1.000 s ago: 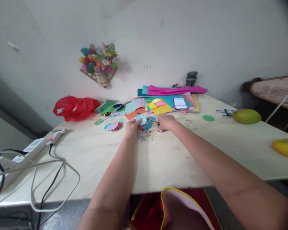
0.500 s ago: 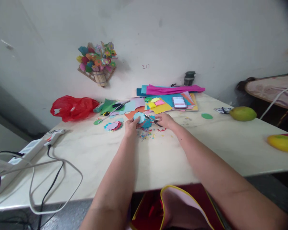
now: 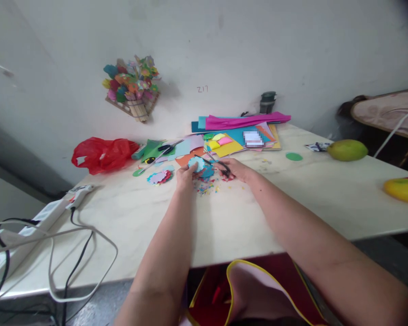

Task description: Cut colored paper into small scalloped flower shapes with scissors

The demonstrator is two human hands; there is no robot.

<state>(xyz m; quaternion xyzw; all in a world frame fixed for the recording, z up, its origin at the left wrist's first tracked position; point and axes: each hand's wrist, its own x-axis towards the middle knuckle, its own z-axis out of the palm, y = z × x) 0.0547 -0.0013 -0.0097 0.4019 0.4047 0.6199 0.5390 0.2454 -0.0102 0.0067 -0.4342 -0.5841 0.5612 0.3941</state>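
Observation:
Between the thumb and fingers of my left hand (image 3: 185,176) is a light blue paper flower (image 3: 196,165) with a scalloped edge. My right hand (image 3: 236,170) grips a pair of scissors (image 3: 224,169) by the dark handles. Their blades stand apart and point left at the flower's right side. A darker blue paper piece (image 3: 208,171) lies just beneath the blades. Below the hands, small coloured paper scraps (image 3: 206,187) are scattered over the table. Left of my left hand rests a stack of scalloped paper flowers (image 3: 160,177), lilac on top.
Coloured paper sheets (image 3: 236,147) and a second pair of scissors (image 3: 168,147) lie behind my hands. A red plastic bag (image 3: 104,155) sits at the back left. A power strip (image 3: 44,217) with loose cables is at left. A green mango (image 3: 347,150) lies at right, near a green paper circle (image 3: 293,156).
The scissors have opened wider and their blades have drawn back from the flower's edge. My left hand still holds the flower. The whole view has shifted slightly.

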